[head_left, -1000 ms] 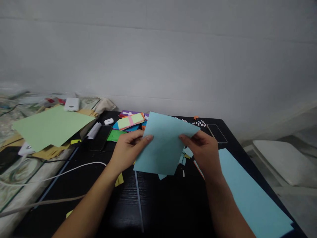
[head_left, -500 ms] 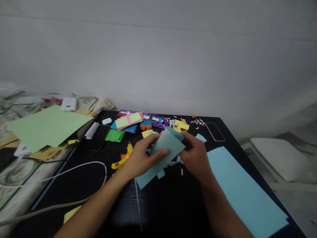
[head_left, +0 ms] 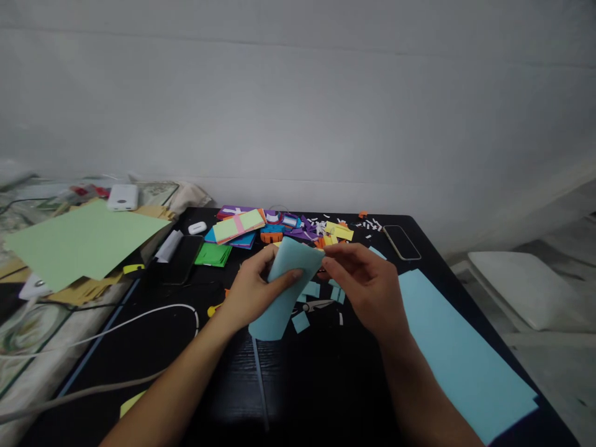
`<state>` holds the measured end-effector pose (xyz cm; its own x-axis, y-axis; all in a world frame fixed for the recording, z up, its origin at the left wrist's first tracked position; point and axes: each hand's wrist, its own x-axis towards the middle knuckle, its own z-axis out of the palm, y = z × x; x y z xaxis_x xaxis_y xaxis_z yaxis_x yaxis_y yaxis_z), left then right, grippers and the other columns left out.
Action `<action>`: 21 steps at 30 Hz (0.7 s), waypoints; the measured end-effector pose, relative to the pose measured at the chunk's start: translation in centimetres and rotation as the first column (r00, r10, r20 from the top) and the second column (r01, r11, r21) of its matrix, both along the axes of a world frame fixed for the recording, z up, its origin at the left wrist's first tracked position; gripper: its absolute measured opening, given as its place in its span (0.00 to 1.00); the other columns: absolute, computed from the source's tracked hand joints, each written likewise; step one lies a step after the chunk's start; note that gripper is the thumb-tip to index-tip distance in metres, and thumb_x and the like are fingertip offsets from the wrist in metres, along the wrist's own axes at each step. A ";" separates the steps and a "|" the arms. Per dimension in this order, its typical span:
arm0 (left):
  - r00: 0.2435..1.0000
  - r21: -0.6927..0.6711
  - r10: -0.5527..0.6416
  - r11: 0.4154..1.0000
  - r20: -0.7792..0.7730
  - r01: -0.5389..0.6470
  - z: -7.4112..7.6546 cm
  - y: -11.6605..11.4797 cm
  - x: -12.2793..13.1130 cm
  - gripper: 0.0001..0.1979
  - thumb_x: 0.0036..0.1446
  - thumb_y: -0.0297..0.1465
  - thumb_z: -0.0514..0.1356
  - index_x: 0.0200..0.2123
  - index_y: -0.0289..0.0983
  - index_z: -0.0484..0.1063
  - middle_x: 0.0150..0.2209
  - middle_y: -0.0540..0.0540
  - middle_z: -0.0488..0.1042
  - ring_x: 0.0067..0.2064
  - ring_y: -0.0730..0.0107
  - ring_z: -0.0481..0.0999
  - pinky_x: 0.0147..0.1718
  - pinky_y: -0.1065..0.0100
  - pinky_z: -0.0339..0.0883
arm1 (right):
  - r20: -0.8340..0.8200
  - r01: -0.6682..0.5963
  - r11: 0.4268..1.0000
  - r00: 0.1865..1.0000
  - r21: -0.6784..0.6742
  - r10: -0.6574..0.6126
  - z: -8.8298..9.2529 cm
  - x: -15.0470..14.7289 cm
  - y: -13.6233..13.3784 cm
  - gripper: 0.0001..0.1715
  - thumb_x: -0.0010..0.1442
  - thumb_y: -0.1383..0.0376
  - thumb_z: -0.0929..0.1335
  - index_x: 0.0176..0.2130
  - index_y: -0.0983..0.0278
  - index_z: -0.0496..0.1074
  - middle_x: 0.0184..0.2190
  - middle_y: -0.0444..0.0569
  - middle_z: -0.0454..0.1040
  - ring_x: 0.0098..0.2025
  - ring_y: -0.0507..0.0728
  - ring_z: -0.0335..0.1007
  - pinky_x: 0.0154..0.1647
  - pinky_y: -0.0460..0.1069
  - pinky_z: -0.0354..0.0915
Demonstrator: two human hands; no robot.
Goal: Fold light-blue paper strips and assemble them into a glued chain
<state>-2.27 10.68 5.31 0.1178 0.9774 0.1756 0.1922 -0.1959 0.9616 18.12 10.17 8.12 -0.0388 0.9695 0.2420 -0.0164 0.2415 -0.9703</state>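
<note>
A light-blue sheet of paper point(head_left: 279, 304), curled over on itself, is held above the black table. My left hand point(head_left: 256, 285) is closed round it, with the thumb lying across the front. At its upper right corner, my right hand point(head_left: 363, 279) pinches the paper between thumb and fingertips. Behind and below lie a pair of scissors point(head_left: 319, 305) and small light-blue paper pieces point(head_left: 300, 321). A yellow glue gun point(head_left: 213, 310) is mostly hidden behind my left hand.
Larger light-blue sheets point(head_left: 456, 354) lie on the right of the black table point(head_left: 326, 391). Coloured paper stacks point(head_left: 239, 226), scraps and a phone point(head_left: 401, 243) sit along the back. At left are a white cable point(head_left: 195, 316), a dark phone point(head_left: 184, 261) and a pale green sheet point(head_left: 88, 242).
The curled paper has turned more upright and shifted left. My right hand's grip has moved to the paper's corner, and the scissors now show more fully.
</note>
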 end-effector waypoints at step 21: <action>0.984 -0.113 -0.016 0.993 0.175 0.036 0.3 -0.6 0.1 0.15 0.57 0.41 0.72 0.42 0.37 0.79 0.33 0.48 0.82 0.31 0.67 0.81 0.28 0.71 0.74 | 0.015 -0.090 0.996 0.996 -0.016 0.090 -0.6 -0.4 0.2 0.11 0.56 0.64 0.80 0.41 0.59 0.83 0.34 0.45 0.84 0.39 0.55 0.84 0.42 0.50 0.82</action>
